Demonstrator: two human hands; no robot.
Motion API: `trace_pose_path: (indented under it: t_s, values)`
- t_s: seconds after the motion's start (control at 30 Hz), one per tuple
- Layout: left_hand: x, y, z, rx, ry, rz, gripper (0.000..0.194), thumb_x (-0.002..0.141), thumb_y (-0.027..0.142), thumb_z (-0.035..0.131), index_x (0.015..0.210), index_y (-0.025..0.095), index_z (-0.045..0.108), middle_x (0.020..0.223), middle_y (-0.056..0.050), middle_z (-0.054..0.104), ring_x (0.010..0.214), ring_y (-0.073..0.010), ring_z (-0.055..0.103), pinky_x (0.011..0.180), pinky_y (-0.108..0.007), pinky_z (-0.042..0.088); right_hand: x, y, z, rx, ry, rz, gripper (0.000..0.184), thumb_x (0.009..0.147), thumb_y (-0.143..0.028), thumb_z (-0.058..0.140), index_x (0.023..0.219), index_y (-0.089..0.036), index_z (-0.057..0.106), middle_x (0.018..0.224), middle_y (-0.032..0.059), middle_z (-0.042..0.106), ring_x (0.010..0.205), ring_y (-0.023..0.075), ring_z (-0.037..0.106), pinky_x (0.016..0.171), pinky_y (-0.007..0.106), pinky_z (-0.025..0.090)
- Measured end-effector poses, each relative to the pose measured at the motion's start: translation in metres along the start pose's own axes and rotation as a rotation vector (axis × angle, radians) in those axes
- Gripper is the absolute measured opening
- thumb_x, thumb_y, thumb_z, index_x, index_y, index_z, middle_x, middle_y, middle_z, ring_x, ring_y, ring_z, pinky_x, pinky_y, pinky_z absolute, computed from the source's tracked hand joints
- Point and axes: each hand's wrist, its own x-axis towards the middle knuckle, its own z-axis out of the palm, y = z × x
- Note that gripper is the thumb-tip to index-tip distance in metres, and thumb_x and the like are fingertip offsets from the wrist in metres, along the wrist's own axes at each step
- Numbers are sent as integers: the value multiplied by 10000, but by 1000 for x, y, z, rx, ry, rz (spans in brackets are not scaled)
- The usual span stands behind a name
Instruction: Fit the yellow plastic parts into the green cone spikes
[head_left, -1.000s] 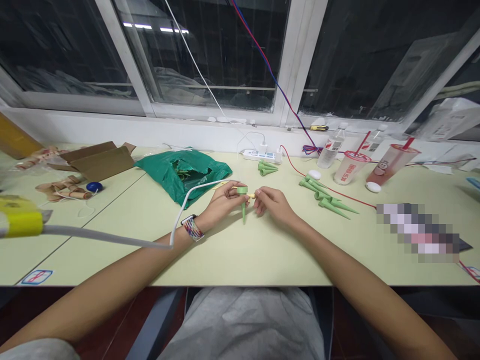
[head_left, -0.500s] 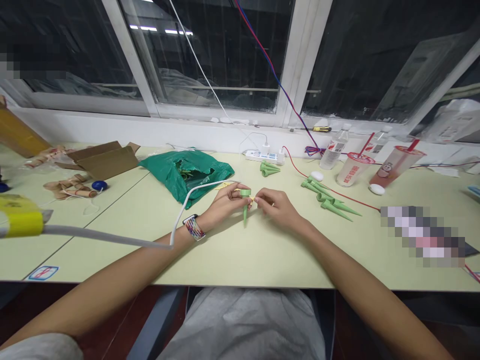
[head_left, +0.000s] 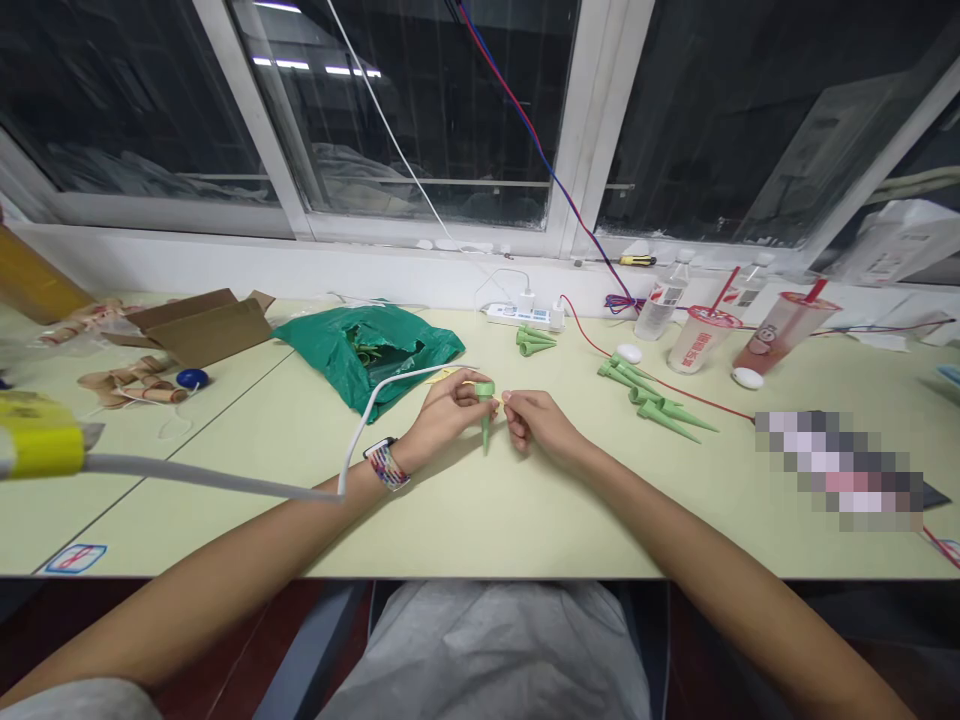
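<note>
Pinching the green spike (head_left: 485, 426) below its wide top, our left hand (head_left: 448, 412) held it tip-down; whether our right hand (head_left: 541, 424), beside it, gripped the small yellow piece (head_left: 497, 403), we could not tell.

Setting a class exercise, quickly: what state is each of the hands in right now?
Left hand: closed, holding a green spike.
Right hand: closed, apparently pinching a small yellow piece.
</note>
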Motion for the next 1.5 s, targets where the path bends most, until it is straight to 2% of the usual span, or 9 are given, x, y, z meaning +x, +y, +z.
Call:
trace_pose_path:
  t_s: [0.17, 0.27, 0.4, 0.53, 0.6, 0.83, 1.0, 1.27, 1.5]
  values:
    - [4, 3, -5, -278, -183, -210, 206, 792, 275, 822, 903, 176, 680, 901, -44, 706, 832, -161, 687, 813, -299, 548, -7, -1, -5, -573, 175, -375, 218, 1036, -398, 445, 909, -231, 504, 875, 42, 642, 694, 170, 547, 637, 283, 354]
    - [5, 3, -7, -335, -215, -299, 208, 775, 267, 838, 872, 171, 681, 870, -50, 707, 778, -152, 672, 774, -292, 547, -10, -4, -9, -625, 164, -422, 190, 1042, -355, 423, 917, -230, 494, 859, 32, 632, 676, 164, 516, 634, 288, 326]
    - [3, 3, -5, -235, -216, -204, 247, 787, 312, 830, 929, 176, 680, 886, -49, 696, 807, -166, 676, 797, -310, 546, -6, -6, -2, -276, 120, -295, 275, 1003, -381, 464, 773, -232, 444, 695, -15, 529, 611, 145, 449, 602, 276, 315]
    - [0, 5, -2, 131, 22, 80, 336, 759, 322, 842, 1020, 200, 668, 882, -18, 665, 792, -160, 655, 751, -290, 533, 1, -9, 7, 380, -76, 107, 362, 946, -492, 494, 714, -251, 354, 553, -91, 245, 469, 111, 271, 500, 256, 281]
    - [0, 10, -2, 203, 72, 116, 350, 737, 312, 855, 1010, 199, 667, 893, -18, 668, 803, -162, 654, 749, -282, 535, 1, -10, 9, 484, -127, 193, 369, 937, -528, 500, 738, -253, 356, 552, -104, 225, 451, 107, 276, 493, 253, 290]
    - [7, 16, -13, -375, -219, -413, 176, 779, 191, 814, 846, 151, 656, 816, -40, 704, 742, -134, 678, 726, -239, 561, -11, -8, 2, -608, 174, -398, 216, 1055, -352, 393, 916, -218, 490, 856, 36, 619, 671, 153, 519, 607, 280, 308]
    - [11, 5, -18, -570, -284, -635, 28, 805, 95, 743, 821, 100, 720, 787, -79, 720, 687, -116, 672, 675, -194, 565, -10, -4, -3, -821, 225, -612, 215, 1054, -318, 368, 915, -208, 491, 830, 33, 612, 617, 145, 459, 577, 295, 268]
    - [4, 3, -10, -411, -307, -414, 132, 784, 189, 830, 852, 118, 742, 839, -61, 720, 756, -127, 669, 748, -229, 548, -11, -5, -5, -575, 82, -441, 188, 1001, -298, 431, 827, -230, 420, 728, -24, 530, 618, 137, 421, 609, 272, 274]
    - [-1, 10, 0, 5, -84, -3, 326, 779, 297, 838, 1017, 180, 649, 858, -15, 672, 778, -152, 675, 753, -278, 539, -2, -8, 3, 173, 14, -107, 245, 938, -296, 450, 712, -233, 382, 610, -64, 361, 529, 109, 313, 524, 249, 246]
